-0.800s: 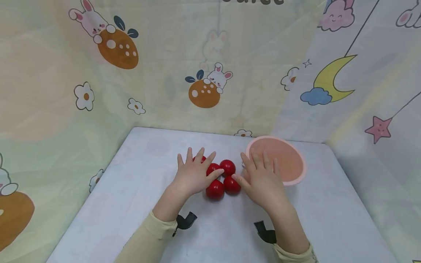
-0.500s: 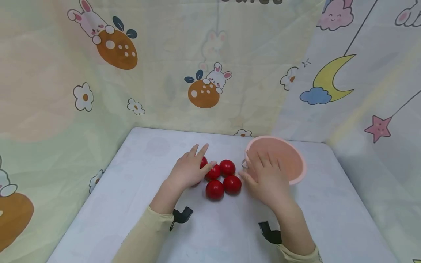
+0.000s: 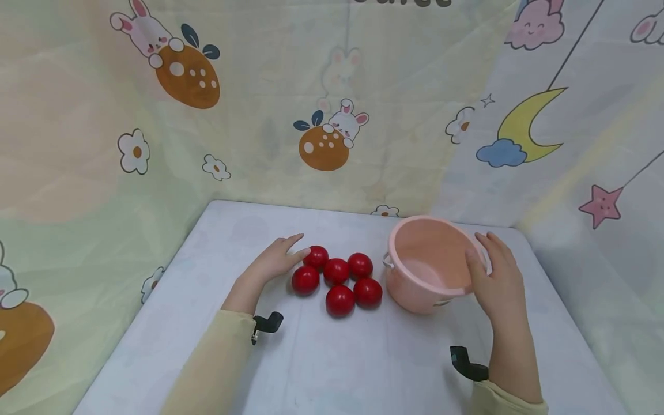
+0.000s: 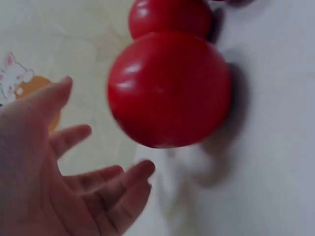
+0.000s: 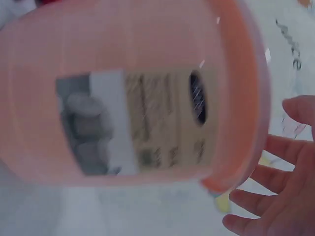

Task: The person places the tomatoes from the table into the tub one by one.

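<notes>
Several glossy red balls (image 3: 340, 301) lie in a cluster on the table in the head view. My left hand (image 3: 272, 260) is just left of them, fingers loosely extended. In the left wrist view, a gap shows between that hand (image 4: 74, 191) and the nearest red ball (image 4: 170, 91). Right of the cluster stands a pink bucket (image 3: 412, 291), upright, its inside bare where visible. My right hand (image 3: 498, 282) is at the bucket's right rim with spread fingers. The right wrist view shows those fingers (image 5: 278, 179) beside the rim; whether they touch it I cannot tell.
The white table (image 3: 332, 369) meets patterned cloth (image 3: 259, 115) at the back and both sides. A printed label (image 5: 142, 123) is on the bucket's wall. A small handle mount (image 3: 387, 260) sticks out at its left.
My left hand has moved left, off the balls it was over, uncovering them. My right hand has gone from in front of the bucket to its right side. Balls and bucket have stayed put.
</notes>
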The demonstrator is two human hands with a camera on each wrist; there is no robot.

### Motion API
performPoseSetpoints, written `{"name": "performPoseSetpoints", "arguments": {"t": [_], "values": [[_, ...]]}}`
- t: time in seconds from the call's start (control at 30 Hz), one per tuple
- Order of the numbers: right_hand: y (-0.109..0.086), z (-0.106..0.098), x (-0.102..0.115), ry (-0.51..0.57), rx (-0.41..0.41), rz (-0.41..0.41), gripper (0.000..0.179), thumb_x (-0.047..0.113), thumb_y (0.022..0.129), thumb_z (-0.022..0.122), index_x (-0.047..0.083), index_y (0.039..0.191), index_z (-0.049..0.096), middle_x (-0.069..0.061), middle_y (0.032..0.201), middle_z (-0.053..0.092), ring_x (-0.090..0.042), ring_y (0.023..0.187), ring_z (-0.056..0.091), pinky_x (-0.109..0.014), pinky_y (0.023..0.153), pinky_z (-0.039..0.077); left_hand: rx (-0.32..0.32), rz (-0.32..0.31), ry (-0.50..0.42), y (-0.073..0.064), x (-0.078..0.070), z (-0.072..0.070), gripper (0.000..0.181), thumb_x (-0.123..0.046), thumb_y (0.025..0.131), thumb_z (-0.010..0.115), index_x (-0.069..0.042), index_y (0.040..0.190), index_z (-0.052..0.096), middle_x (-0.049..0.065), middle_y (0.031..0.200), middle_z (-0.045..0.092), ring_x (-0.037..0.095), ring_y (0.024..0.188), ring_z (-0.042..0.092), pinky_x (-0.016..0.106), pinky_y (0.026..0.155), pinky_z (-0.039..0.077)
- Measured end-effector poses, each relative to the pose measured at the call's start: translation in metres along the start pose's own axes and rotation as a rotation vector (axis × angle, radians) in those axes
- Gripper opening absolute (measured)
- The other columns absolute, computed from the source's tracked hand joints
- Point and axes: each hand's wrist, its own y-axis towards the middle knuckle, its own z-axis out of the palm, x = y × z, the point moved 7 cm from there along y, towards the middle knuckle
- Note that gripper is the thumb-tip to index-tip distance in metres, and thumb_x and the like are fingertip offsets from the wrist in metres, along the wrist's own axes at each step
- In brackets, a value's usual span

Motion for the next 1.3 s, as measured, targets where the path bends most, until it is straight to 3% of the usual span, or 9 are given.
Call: {"name": "performPoseSetpoints", "arguments": {"t": [0.1,0.2,0.3,0.47,0.63,0.73,0.87,1.1,1.3], "values": [[0.006,0.003,-0.032,0.178,0.030,0.196,0.056,0.053,0.102,0.036,0.038,0.155,0.027,-0.002,0.167,0.015,-0.041,0.152,0.016,-0.076,0.108,0.024,0.027,0.020,-0.091,0.007,0.011,0.010,0.067,-0.060,0.092,0.056,-0.040,0.152,0.034,0.012,0.155,0.037,0.034,0.138,0.042,0.062,0.105,0.042],[0.010,0.014,-0.056,0.360,0.073,0.321,0.054,0.059,0.101,0.034,0.050,0.152,0.023,0.006,0.167,0.014,-0.035,0.153,0.016,-0.071,0.113,0.022,0.027,0.030,-0.167,0.010,0.018,0.017,0.065,-0.058,0.092,0.058,-0.044,0.150,0.035,0.010,0.155,0.038,0.034,0.140,0.041,0.063,0.106,0.041],[0.014,0.026,-0.067,0.521,0.119,0.326,0.054,0.059,0.101,0.036,0.054,0.151,0.017,0.008,0.167,0.013,-0.030,0.154,0.016,-0.064,0.119,0.017,0.030,0.038,-0.226,0.011,0.022,0.023,0.063,-0.058,0.091,0.058,-0.045,0.149,0.036,0.009,0.154,0.041,0.034,0.143,0.037,0.066,0.109,0.036],[0.017,0.040,-0.071,0.685,0.185,0.273,0.059,0.058,0.100,0.039,0.055,0.151,0.010,0.007,0.167,0.011,-0.025,0.154,0.016,-0.056,0.121,0.013,0.060,0.035,-0.278,0.012,0.026,0.032,0.061,-0.061,0.090,0.059,-0.047,0.146,0.040,0.005,0.154,0.042,0.034,0.145,0.035,0.066,0.111,0.033],[0.019,0.046,-0.070,0.728,0.226,0.211,0.057,0.054,0.103,0.038,0.052,0.153,0.011,0.012,0.167,0.005,-0.021,0.155,0.015,-0.050,0.121,0.015,0.066,0.024,-0.290,0.013,0.029,0.036,0.060,-0.060,0.088,0.062,-0.049,0.143,0.043,0.002,0.154,0.043,0.033,0.145,0.033,0.065,0.109,0.037],[0.021,0.048,-0.073,0.734,0.225,0.215,0.055,0.053,0.103,0.038,0.052,0.152,0.013,0.015,0.167,0.005,-0.018,0.154,0.015,-0.041,0.120,0.021,0.067,0.029,-0.293,0.013,0.027,0.035,0.059,-0.058,0.089,0.063,-0.047,0.144,0.044,0.002,0.153,0.044,0.033,0.144,0.035,0.064,0.108,0.039],[0.023,0.050,-0.074,0.749,0.223,0.218,0.055,0.052,0.103,0.038,0.052,0.152,0.014,0.017,0.166,0.007,-0.017,0.154,0.016,-0.039,0.120,0.022,0.073,0.025,-0.304,0.015,0.023,0.032,0.061,-0.056,0.089,0.064,-0.043,0.145,0.044,0.004,0.149,0.048,0.033,0.142,0.039,0.062,0.108,0.040],[0.023,0.052,-0.074,0.750,0.237,0.207,0.055,0.051,0.103,0.039,0.050,0.153,0.015,0.016,0.166,0.009,-0.017,0.153,0.019,-0.030,0.118,0.027,0.088,0.035,-0.265,0.024,0.019,0.033,0.062,-0.057,0.086,0.066,-0.048,0.143,0.044,0.005,0.148,0.049,0.032,0.141,0.040,0.062,0.108,0.040],[0.024,0.052,-0.073,0.748,0.242,0.194,0.055,0.050,0.104,0.039,0.049,0.153,0.016,0.016,0.166,0.009,-0.018,0.154,0.018,-0.044,0.122,0.018,0.074,0.031,-0.244,0.029,0.020,0.033,0.057,-0.054,0.087,0.068,-0.050,0.140,0.048,0.003,0.147,0.049,0.032,0.141,0.039,0.063,0.107,0.041]]}}
